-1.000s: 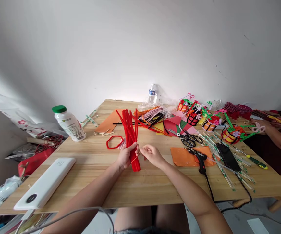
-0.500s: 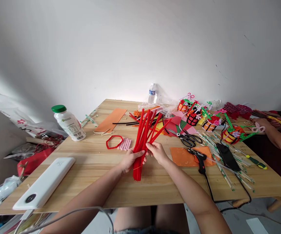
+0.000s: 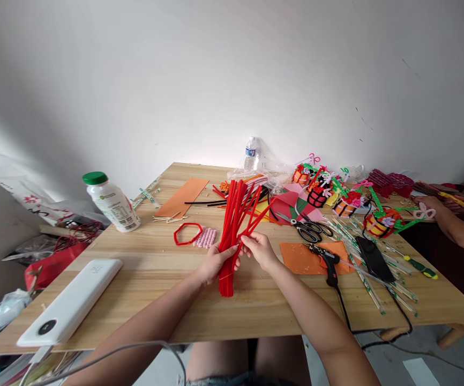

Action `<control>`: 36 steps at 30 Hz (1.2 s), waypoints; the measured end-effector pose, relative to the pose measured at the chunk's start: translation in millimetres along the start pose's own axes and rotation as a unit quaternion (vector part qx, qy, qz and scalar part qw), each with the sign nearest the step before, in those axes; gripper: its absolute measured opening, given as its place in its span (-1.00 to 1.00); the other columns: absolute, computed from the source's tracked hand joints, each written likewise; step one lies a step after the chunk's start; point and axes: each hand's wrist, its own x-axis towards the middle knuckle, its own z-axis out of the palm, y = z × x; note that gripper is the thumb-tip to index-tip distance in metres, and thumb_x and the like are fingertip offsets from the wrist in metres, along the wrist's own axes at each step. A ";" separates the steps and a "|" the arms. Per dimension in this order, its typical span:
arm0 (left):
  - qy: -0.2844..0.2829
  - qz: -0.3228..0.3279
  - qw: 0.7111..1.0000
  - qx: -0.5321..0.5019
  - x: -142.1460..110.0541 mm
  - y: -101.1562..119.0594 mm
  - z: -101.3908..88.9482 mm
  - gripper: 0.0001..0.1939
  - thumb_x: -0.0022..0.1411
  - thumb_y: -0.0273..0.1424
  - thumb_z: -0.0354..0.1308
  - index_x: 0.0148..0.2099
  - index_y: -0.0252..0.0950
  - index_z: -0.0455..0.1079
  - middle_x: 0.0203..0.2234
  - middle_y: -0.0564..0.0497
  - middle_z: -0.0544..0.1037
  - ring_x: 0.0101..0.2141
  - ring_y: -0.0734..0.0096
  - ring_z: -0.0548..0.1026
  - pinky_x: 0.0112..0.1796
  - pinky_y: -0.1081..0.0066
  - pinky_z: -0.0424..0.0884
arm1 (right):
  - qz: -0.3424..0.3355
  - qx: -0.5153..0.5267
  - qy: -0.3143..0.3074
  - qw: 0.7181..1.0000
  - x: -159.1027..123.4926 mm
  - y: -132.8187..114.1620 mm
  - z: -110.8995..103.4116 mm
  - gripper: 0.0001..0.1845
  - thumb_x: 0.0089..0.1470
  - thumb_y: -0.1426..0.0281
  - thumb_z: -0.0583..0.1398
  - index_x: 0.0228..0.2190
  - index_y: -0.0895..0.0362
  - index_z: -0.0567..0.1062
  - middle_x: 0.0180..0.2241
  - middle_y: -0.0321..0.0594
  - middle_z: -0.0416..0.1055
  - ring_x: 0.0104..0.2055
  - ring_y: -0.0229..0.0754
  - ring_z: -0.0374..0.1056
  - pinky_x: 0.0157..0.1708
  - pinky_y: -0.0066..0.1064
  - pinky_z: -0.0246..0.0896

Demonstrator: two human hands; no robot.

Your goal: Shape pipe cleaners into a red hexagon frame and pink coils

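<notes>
My left hand (image 3: 212, 262) is closed around the lower part of a bundle of red pipe cleaners (image 3: 236, 214), which stands tilted on the wooden table (image 3: 143, 268) and fans out at the top. Beside it, my right hand (image 3: 259, 249) pinches one or two red stems of that bundle. A red pipe-cleaner hexagon (image 3: 187, 234) and a small pink woven piece (image 3: 206, 237) lie just left of the bundle.
A white bottle with a green cap (image 3: 110, 202) and a white power bank (image 3: 68, 303) sit at the left. Scissors (image 3: 309, 230), a black glue gun (image 3: 328, 264), a black phone (image 3: 373, 258), orange sheets, striped sticks and small pipe-cleaner baskets (image 3: 379, 222) crowd the right. Another person's hand (image 3: 428, 206) rests at the far right.
The bundle swung from leaning left to leaning right. My right hand, apart from it a second ago, closed on its stems.
</notes>
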 end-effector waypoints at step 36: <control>0.189 0.071 0.965 -0.167 9.8 33.7 -15.8 -0.70 -0.06 -0.34 0.28 -0.39 -0.32 0.21 -0.58 0.14 0.35 -0.70 0.68 0.22 -0.69 0.57 0.16 | -0.146 -0.556 0.064 0.816 192.0 -41.2 -42.4 -0.68 0.05 0.61 0.04 -0.25 0.19 0.53 -0.16 -0.09 0.47 -0.11 -0.15 0.32 -0.16 -0.41 0.15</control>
